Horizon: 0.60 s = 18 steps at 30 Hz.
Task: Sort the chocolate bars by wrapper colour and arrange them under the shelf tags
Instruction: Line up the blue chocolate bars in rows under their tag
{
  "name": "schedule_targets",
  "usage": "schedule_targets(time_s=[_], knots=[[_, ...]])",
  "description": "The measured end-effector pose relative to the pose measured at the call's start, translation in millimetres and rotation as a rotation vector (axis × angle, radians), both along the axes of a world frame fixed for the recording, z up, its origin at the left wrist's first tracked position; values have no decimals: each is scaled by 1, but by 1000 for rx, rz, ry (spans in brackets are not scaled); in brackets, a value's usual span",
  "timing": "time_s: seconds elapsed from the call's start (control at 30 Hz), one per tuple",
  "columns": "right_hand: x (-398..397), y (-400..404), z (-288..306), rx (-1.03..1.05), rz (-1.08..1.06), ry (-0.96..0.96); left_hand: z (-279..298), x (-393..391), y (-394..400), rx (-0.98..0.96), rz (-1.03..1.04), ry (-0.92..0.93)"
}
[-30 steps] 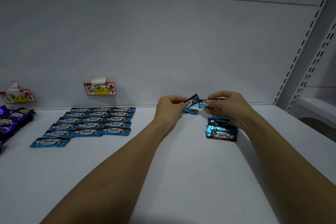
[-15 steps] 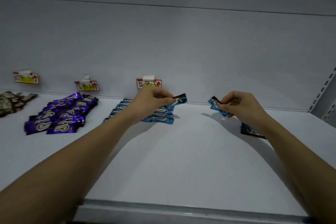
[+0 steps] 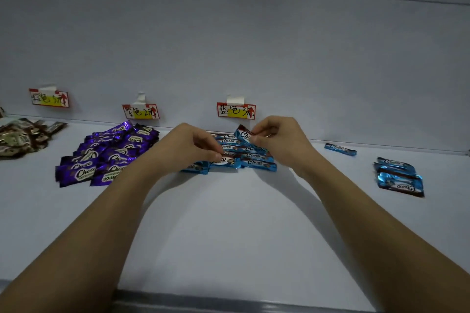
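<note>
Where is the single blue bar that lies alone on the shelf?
In the head view, the single blue bar lies far right by the back wall, behind the loose blue pile and right of the right hand.

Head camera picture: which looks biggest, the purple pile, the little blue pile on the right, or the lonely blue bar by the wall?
1. purple pile
2. blue pile on the right
3. lone blue bar, though it lies farther back, which shrinks it somewhat.
</note>
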State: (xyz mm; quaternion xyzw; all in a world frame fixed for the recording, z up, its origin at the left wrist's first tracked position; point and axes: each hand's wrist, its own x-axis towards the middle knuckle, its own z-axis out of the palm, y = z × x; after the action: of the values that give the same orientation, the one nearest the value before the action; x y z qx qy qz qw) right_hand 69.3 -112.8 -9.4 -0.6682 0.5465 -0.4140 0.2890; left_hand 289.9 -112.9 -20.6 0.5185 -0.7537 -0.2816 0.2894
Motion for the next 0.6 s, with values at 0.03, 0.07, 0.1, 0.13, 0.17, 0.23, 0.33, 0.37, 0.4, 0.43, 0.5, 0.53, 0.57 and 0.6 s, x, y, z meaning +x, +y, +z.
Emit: schedule_targets(time_s=[0.03,0.07,0.1,0.13,0.17,0.23,0.33,0.37,0.4,0.43,0.5,0.53,0.57,0.6], knots=[[-1,-1,-6,2,-11,2,-2,0,-2,6,-11,-17],[-3,-1,-10,7,-19,-9,-4,-1,-5,9,-19,-33],[-6,0,-13,15,-26,-35,-6,-3,-6,7,-25,-49],[-9,0,-15,21,-32,-60,-7,-5,-6,2,-29,-66],[-12,0,-16,32,-37,-68,-8,-6,-6,-2,-29,-87],[-15,0,-17,66,-43,-49,-10,-10,-5,-13,-29,-138],[-17,0,-17,120,-21,-4,-11,-12,-4,-41,-30,-174],[-18,1,-16,140,-13,16,-10,-12,-3,-45,-30,-174],[-19,1,-14,161,-7,39,-10,-11,-2,-46,-34,-172],[-20,1,-13,182,2,62,-10,-10,-1,-47,-42,-169],[-21,2,-11,222,28,96,-10,-10,1,-50,-67,-175],[-21,3,-11,237,42,112,-11,-10,2,-55,-78,-190],[-21,4,-10,248,55,126,-12,-11,3,-63,-87,-208],[-20,5,-10,258,65,141,-13,-11,3,-70,-89,-221]])
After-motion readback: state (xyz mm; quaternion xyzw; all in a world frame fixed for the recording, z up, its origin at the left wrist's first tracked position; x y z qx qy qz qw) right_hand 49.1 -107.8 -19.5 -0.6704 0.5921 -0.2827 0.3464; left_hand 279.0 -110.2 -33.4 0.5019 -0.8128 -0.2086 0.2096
